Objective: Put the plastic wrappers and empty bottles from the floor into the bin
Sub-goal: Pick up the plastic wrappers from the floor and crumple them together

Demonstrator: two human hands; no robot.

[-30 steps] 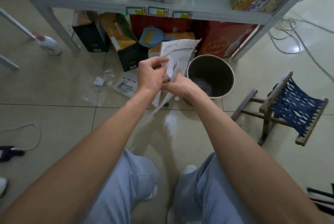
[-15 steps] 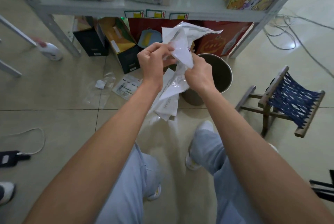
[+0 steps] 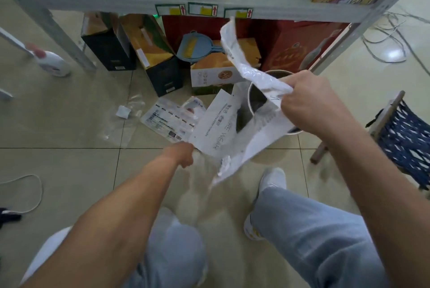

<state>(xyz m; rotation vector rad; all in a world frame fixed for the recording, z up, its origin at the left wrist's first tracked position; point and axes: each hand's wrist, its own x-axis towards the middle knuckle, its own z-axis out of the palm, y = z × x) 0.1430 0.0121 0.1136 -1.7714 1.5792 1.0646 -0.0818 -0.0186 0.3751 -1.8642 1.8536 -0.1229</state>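
Observation:
My right hand (image 3: 307, 99) grips a crumpled white plastic wrapper (image 3: 246, 71) that stretches up and down in front of the bin (image 3: 256, 99), a dark round bucket mostly hidden behind it. My left hand (image 3: 182, 154) is low and to the left, its fingers closed at the lower corner of a flat white printed wrapper (image 3: 217, 126). On the floor further left lie a printed flat wrapper (image 3: 166, 119), a clear plastic wrapper (image 3: 121, 132) and a small white scrap (image 3: 123, 111). A white bottle with a pink cap (image 3: 52, 62) lies at far left.
A metal shelf (image 3: 139, 4) spans the top, with cardboard boxes (image 3: 153, 52), a red bag (image 3: 297, 43) and a blue dustpan (image 3: 195, 48) beneath it. A small wooden stool with blue webbing (image 3: 404, 136) stands right. Cables lie at the far right (image 3: 386, 39) and the left (image 3: 25, 192).
My hands have parted: the left dropped down and left with one wrapper's corner, the right moved right over the bin holding the crumpled wrapper. The view moved closer to the floor.

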